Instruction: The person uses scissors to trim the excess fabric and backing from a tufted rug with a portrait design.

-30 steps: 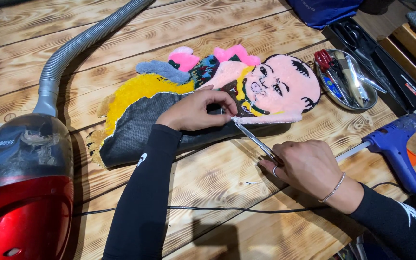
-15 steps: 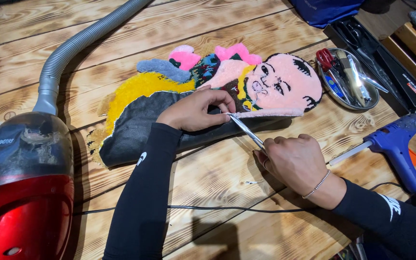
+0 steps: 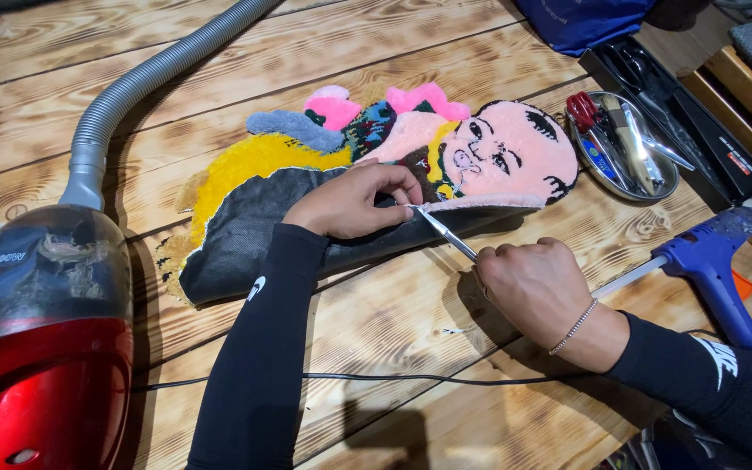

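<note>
A tufted rug [image 3: 489, 157] shaped like a cartoon figure, with a pink face, yellow and dark grey parts, lies on the wooden table [image 3: 376, 61]. My left hand [image 3: 354, 200] pinches the folded dark backing edge near the face. My right hand [image 3: 537, 287] grips slim metal scissors [image 3: 446, 233], whose tips meet the rug's edge right at my left fingertips. Both arms wear black sleeves, and a thin bracelet sits on the right wrist.
A red vacuum cleaner [image 3: 41, 348] with a grey hose [image 3: 145, 87] fills the left side. A black cord [image 3: 393, 377] runs across the table. A blue glue gun [image 3: 715, 265] lies right, behind it a round metal tray [image 3: 624, 148] of tools and a black case [image 3: 698, 122].
My right hand has slid a little left and up with the scissors, bringing the blades to the rug's edge. My left hand keeps its pinch on the backing.
</note>
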